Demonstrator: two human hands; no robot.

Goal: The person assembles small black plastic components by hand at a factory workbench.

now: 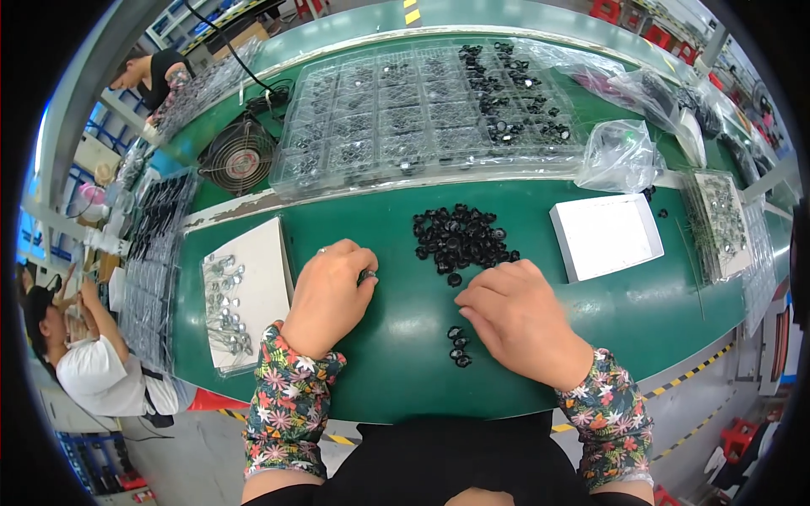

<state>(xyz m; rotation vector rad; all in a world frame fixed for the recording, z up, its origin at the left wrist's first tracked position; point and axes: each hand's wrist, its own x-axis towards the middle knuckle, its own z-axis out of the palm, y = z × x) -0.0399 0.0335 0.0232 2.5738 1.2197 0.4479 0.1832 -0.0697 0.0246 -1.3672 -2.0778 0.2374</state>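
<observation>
My left hand (331,297) is closed at the left of the green worktop, a small dark round part (366,276) with a shiny edge showing at its fingertips. My right hand (521,323) has its fingers bent and drawn together just below a heap of small black round caps (460,236). Whatever its fingertips hold, if anything, is hidden. A short row of black caps (458,346) lies between the hands, nearer to me. Beside my left wrist is a white board (268,278) with a clear bag of shiny round pieces on thin wires (226,308).
Farther right stands an open white box (603,236). Behind the heap is a large clear compartment tray (413,110) with black parts. A round fan (239,156) sits at the back left, a crumpled plastic bag (620,156) at the back right. Another person (101,363) sits at left.
</observation>
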